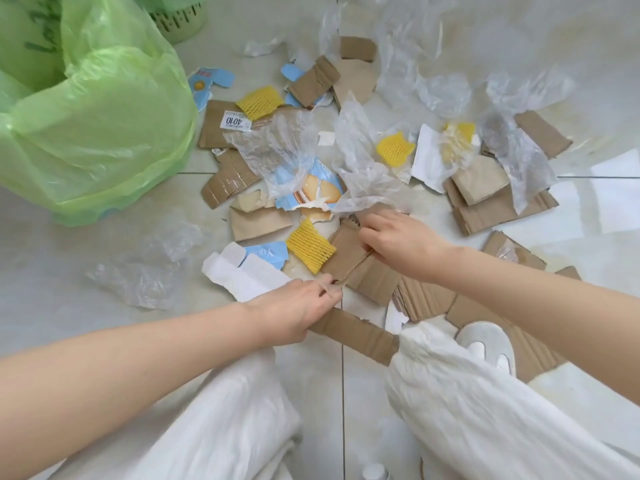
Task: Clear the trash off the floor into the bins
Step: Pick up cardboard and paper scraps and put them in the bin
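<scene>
Torn brown cardboard, clear plastic film, yellow foam nets and blue-and-white packaging scraps litter the tiled floor. My left hand (301, 306) pinches the near edge of a brown cardboard piece (349, 247) in the middle of the floor. My right hand (398, 242) grips the far right side of the same piece, fingers curled over it. A yellow foam net (310, 245) lies just left of that cardboard. A bin lined with a green plastic bag (97, 109) stands open at the left.
A second green perforated bin (180, 19) stands at the back. A large clear bag (519, 39) spreads across the top right. More cardboard (356, 336) lies under my left wrist. My white-trousered knees and a white shoe (485, 344) fill the foreground.
</scene>
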Demonstrator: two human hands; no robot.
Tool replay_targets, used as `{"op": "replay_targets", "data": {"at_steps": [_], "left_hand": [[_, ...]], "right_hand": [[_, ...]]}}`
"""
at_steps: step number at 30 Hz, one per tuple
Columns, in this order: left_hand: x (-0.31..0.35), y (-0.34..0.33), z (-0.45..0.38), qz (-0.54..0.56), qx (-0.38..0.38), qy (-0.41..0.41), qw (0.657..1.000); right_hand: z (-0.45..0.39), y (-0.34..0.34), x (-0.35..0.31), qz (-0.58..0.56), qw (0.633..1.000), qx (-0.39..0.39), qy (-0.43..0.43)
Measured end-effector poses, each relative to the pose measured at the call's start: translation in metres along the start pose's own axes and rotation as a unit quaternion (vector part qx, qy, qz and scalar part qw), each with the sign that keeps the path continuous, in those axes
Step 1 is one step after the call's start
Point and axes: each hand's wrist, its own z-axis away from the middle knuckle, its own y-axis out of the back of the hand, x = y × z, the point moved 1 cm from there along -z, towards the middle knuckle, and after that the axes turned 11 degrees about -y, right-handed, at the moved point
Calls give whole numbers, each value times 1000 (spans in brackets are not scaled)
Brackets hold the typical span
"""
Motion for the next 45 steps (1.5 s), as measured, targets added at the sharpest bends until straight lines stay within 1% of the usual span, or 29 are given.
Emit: {"op": "replay_targets", "data": {"at_steps": [3, 5, 7, 10, 12, 13, 15, 17, 20, 21, 23, 25, 27, 30, 32, 33, 35, 37, 39, 41, 45], "left_hand": [[-1, 10, -7, 13, 9, 18, 1000], [-8, 16, -7, 24, 18, 39, 999], [-18, 22, -6, 58, 40, 56, 996], [-34, 31, -3, 79, 45, 84, 992], [-42, 33, 0, 76, 27, 98, 992], [-46, 32, 1, 77, 16, 99, 992], [-51, 32, 1, 73, 5, 94, 993], [-59, 34, -2, 63, 4, 92, 994], [-79, 41, -4, 75, 4, 122, 990], [-86, 44, -2, 84, 14, 131, 988], [-99, 49, 4, 110, 61, 152, 980], [-107, 54, 14, 145, 106, 179, 967], [-112, 57, 21, 164, 130, 192, 959], [-122, 61, 30, 143, 156, 216, 953], [-129, 59, 37, 85, 171, 259, 947], [-131, 57, 41, 47, 171, 271, 946], [-133, 51, 47, 7, 177, 263, 949], [-133, 46, 50, -2, 212, 241, 947], [-135, 42, 53, -15, 250, 244, 937], [-138, 39, 52, -10, 260, 265, 929], [-146, 36, 46, 43, 232, 270, 934]], "right_hand": [[12, 12, 8, -84, 994, -24, -62], [22, 17, 13, -119, 989, -24, -90], [31, 18, 17, -151, 980, -16, -131], [43, 13, 22, -252, 947, -13, -199], [50, 6, 26, -308, 923, -30, -228], [53, 1, 27, -317, 917, -43, -238], [54, -10, 29, -316, 911, -79, -251], [51, -19, 30, -296, 918, -110, -241], [42, -30, 26, -267, 929, -118, -227], [39, -33, 24, -260, 930, -117, -231], [35, -39, 17, -230, 937, -115, -234], [32, -41, 11, -195, 950, -107, -221], [30, -41, 7, -176, 958, -108, -201], [28, -41, 4, -155, 964, -116, -180], [28, -42, 3, -143, 967, -113, -177], [27, -43, 3, -141, 968, -107, -180], [28, -44, 3, -143, 967, -92, -190], [28, -45, 3, -145, 966, -81, -198], [28, -45, 2, -149, 965, -80, -200], [27, -43, 1, -160, 962, -83, -206], [25, -39, 5, -213, 948, -100, -215]]}}
